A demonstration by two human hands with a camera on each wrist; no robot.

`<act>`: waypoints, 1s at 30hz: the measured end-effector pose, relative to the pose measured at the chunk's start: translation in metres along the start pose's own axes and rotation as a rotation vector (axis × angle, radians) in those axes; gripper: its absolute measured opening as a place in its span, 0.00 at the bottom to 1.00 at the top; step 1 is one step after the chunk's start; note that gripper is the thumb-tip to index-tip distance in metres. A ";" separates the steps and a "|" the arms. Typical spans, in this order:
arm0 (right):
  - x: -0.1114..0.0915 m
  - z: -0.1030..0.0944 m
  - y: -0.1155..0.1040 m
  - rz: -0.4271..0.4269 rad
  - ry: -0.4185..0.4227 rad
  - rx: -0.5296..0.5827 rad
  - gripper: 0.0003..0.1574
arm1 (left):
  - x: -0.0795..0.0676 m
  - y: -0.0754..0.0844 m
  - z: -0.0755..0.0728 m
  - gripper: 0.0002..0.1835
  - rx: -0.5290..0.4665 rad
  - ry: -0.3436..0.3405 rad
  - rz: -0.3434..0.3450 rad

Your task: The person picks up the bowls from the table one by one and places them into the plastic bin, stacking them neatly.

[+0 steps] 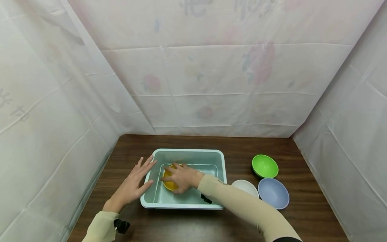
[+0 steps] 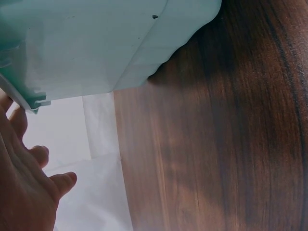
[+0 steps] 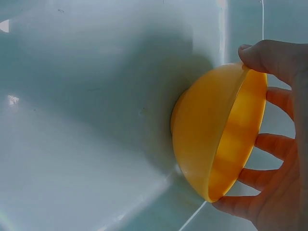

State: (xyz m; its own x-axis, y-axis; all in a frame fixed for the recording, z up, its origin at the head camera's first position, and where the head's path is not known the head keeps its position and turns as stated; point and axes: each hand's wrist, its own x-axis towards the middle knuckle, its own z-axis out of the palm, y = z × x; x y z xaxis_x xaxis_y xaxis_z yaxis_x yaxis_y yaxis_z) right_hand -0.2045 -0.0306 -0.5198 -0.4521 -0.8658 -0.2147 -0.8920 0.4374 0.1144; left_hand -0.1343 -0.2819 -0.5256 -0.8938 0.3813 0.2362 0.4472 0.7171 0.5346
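Down at the near edge, a pale left sleeve [image 1: 101, 227] and a pale right sleeve [image 1: 245, 205] are reaching in over the dark wooden table [image 1: 169, 230], a small black device [image 1: 122, 226] sitting by the left wrist. The left hand [image 1: 131, 186] is spreading its fingers wide, thumb well apart from them, at the left rim of the pale green-blue tub [image 1: 187, 151], and it is holding nothing; whether its fingertips are pressing the rim, I cannot tell.

Now the right hand [image 1: 182, 178], and here is the grip! It is spanning the yellow bowl [image 3: 202, 127], thumb clamping one side of the rim, fingers fanning along the other. That bowl is sitting inside the tub, left of its middle, its mouth facing the palm; whether its base is touching the tub's floor, I cannot tell.

Out to the right of the tub, a white bowl [image 1: 245, 186] is peeking past the sleeve, a blue bowl [image 1: 273, 193] is lying just beside it, and a green bowl [image 1: 265, 165] is standing farther back. Behind everything, creased white sheeting [image 1: 211, 77] is hanging, showing faint pink prints.
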 end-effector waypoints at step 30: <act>0.000 -0.003 0.003 0.036 -0.025 0.069 0.45 | -0.001 -0.004 0.002 0.39 -0.040 -0.009 0.025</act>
State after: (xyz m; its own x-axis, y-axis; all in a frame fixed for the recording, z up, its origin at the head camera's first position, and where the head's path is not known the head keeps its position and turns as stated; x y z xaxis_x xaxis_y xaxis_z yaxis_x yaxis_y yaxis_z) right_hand -0.2071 -0.0300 -0.5162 -0.4830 -0.8433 -0.2359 -0.8730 0.4845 0.0554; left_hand -0.1351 -0.2836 -0.5294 -0.8821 0.4040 0.2424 0.4671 0.6834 0.5610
